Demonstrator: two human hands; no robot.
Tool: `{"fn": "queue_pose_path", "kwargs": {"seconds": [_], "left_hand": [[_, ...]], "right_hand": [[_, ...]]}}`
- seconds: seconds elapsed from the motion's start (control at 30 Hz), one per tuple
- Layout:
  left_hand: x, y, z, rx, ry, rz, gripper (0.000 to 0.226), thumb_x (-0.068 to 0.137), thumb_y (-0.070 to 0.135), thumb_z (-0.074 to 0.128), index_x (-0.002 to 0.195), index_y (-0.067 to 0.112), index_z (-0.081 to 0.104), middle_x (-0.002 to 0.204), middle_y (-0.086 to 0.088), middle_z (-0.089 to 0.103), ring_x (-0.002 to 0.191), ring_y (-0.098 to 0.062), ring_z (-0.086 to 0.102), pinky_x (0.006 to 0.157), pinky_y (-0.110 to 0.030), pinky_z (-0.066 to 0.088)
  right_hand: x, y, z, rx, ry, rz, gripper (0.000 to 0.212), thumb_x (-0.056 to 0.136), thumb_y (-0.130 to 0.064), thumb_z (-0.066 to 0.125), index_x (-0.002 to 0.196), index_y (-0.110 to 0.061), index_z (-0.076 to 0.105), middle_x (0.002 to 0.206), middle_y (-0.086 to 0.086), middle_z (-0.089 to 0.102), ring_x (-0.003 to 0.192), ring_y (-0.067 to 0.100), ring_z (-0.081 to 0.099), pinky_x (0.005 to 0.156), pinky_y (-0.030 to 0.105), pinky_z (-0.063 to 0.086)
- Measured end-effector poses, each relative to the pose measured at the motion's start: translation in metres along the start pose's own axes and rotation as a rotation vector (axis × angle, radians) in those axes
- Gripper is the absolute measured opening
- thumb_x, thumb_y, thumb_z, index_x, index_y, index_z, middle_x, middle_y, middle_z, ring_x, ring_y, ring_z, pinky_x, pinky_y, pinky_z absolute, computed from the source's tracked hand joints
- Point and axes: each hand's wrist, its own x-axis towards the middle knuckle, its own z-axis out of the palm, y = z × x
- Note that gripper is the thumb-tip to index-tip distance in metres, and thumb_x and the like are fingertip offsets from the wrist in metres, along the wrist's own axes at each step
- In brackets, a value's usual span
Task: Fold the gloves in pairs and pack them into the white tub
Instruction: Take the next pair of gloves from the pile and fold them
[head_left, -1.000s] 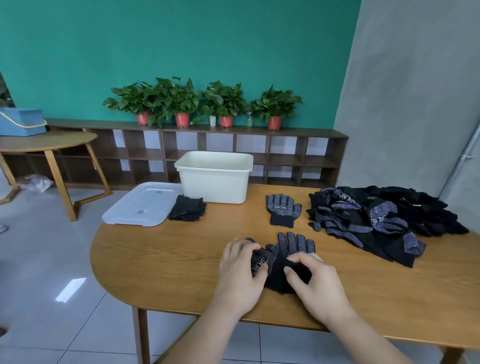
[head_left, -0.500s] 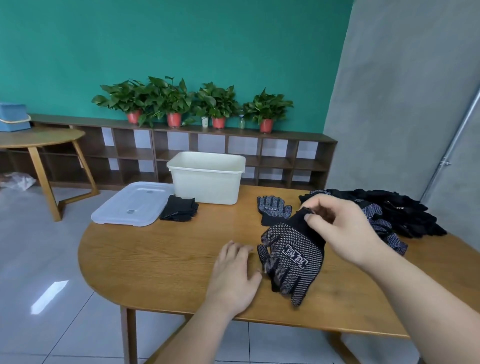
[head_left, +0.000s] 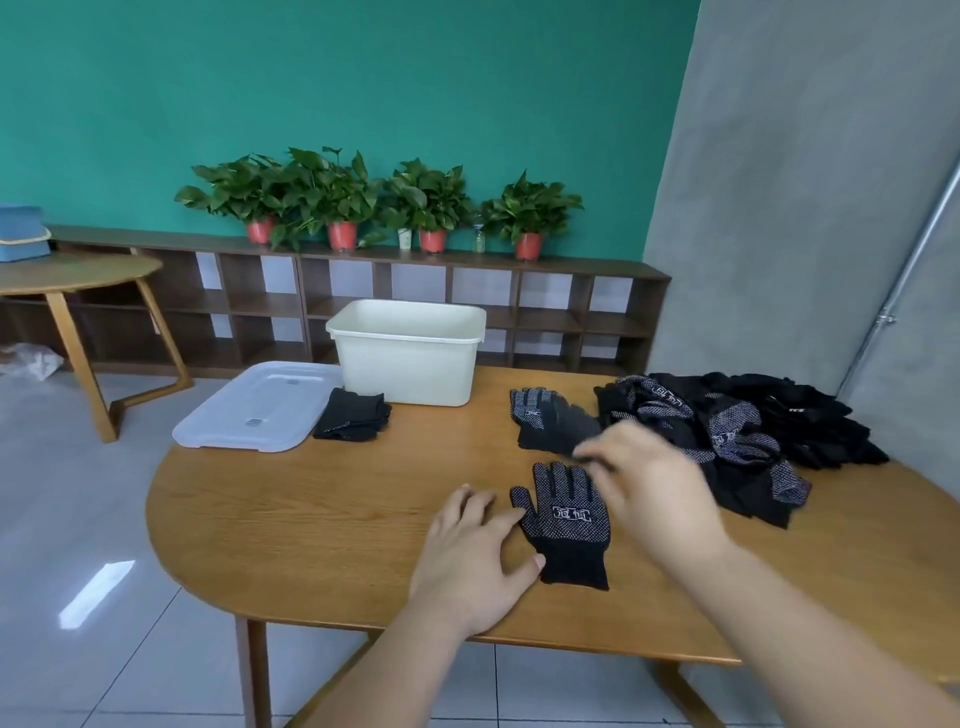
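A black glove with white dots (head_left: 569, 519) lies flat near the table's front edge, dotted side up and cuff towards me. My left hand (head_left: 478, 551) rests open on the table, its fingers touching that glove's left edge. Just behind lies a second dotted glove (head_left: 530, 415), its right half smeared by motion. My right hand (head_left: 654, 488), blurred, pinches this second glove's right edge. The white tub (head_left: 405, 364) stands at the table's far side. A folded black pair (head_left: 353, 421) lies by its left corner.
A clear lid (head_left: 260, 410) lies left of the tub. A big pile of loose black gloves (head_left: 753, 426) covers the table's right side. Bare wood (head_left: 311, 519) spreads to my left. Beyond are a second table (head_left: 78, 270) and a shelf with potted plants (head_left: 343, 202).
My right hand lifted one glove by the cuff, laid it flat dotted side up, then moved back to the second glove. My left hand stayed on the table.
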Motion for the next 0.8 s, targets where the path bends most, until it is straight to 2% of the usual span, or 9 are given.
{"fn": "queue_pose_path", "kwargs": {"seconds": [0.07, 0.13, 0.3, 0.4, 0.47, 0.53, 0.67, 0.8], "left_hand": [[-0.001, 0.001, 0.000, 0.014, -0.007, -0.008, 0.076, 0.092, 0.081, 0.036, 0.159, 0.045, 0.035, 0.172, 0.011, 0.019, 0.160, -0.017, -0.004, 0.130, -0.044, 0.011], [-0.001, 0.002, 0.000, 0.019, -0.009, -0.011, 0.077, 0.092, 0.081, 0.035, 0.160, 0.044, 0.034, 0.172, 0.011, 0.019, 0.160, -0.017, -0.004, 0.130, -0.044, 0.011], [-0.001, 0.004, -0.001, 0.030, -0.014, -0.014, 0.080, 0.092, 0.082, 0.035, 0.161, 0.042, 0.034, 0.172, 0.011, 0.019, 0.160, -0.017, -0.004, 0.130, -0.044, 0.012], [-0.002, 0.003, -0.002, 0.033, -0.018, -0.018, 0.080, 0.092, 0.083, 0.036, 0.161, 0.041, 0.034, 0.172, 0.011, 0.019, 0.160, -0.018, -0.004, 0.131, -0.044, 0.011], [-0.001, 0.003, -0.002, 0.036, -0.019, -0.017, 0.081, 0.092, 0.083, 0.035, 0.161, 0.041, 0.034, 0.172, 0.011, 0.019, 0.160, -0.018, -0.004, 0.131, -0.044, 0.010], [-0.001, 0.004, -0.003, 0.036, -0.021, -0.020, 0.081, 0.092, 0.083, 0.035, 0.161, 0.041, 0.034, 0.172, 0.011, 0.019, 0.160, -0.018, -0.003, 0.131, -0.044, 0.010], [-0.002, 0.005, -0.002, 0.032, -0.019, -0.026, 0.081, 0.092, 0.084, 0.035, 0.161, 0.042, 0.034, 0.172, 0.012, 0.019, 0.160, -0.018, -0.003, 0.131, -0.044, 0.011], [-0.001, 0.004, -0.001, 0.031, -0.015, -0.028, 0.082, 0.091, 0.084, 0.035, 0.161, 0.042, 0.034, 0.172, 0.012, 0.019, 0.160, -0.019, -0.002, 0.130, -0.043, 0.012]], "right_hand": [[-0.037, -0.001, 0.037, -0.075, -0.156, -0.027, 0.027, 0.085, -0.014, 0.080, 0.103, -0.033, 0.075, 0.097, -0.013, 0.061, 0.089, 0.016, 0.066, 0.062, 0.032, 0.056], [-0.061, 0.001, 0.060, -0.052, -0.195, -0.010, 0.030, 0.081, -0.013, 0.085, 0.100, -0.033, 0.076, 0.092, -0.017, 0.061, 0.085, 0.013, 0.064, 0.056, 0.029, 0.055], [-0.062, 0.006, 0.064, -0.009, -0.118, 0.128, 0.028, 0.085, -0.011, 0.081, 0.103, -0.032, 0.076, 0.096, -0.018, 0.066, 0.089, 0.012, 0.065, 0.063, 0.027, 0.054], [-0.052, 0.002, 0.055, 0.044, 0.031, 0.179, 0.027, 0.087, -0.005, 0.079, 0.106, -0.024, 0.077, 0.103, -0.013, 0.070, 0.094, 0.015, 0.068, 0.073, 0.032, 0.059], [-0.049, 0.001, 0.051, 0.053, 0.134, 0.160, 0.027, 0.087, -0.001, 0.078, 0.107, -0.019, 0.077, 0.105, -0.009, 0.071, 0.096, 0.015, 0.068, 0.078, 0.031, 0.059], [-0.055, 0.000, 0.055, 0.010, 0.106, 0.077, 0.031, 0.084, 0.001, 0.080, 0.107, -0.020, 0.077, 0.104, -0.009, 0.071, 0.093, 0.016, 0.068, 0.075, 0.031, 0.060], [-0.076, -0.001, 0.071, -0.056, -0.081, -0.047, 0.040, 0.075, -0.002, 0.089, 0.104, -0.027, 0.077, 0.098, -0.014, 0.067, 0.084, 0.013, 0.065, 0.055, 0.030, 0.057], [-0.078, -0.003, 0.070, 0.024, -0.030, 0.044, 0.035, 0.080, -0.002, 0.085, 0.105, -0.025, 0.077, 0.099, -0.013, 0.068, 0.083, 0.012, 0.068, 0.059, 0.032, 0.059]]}}
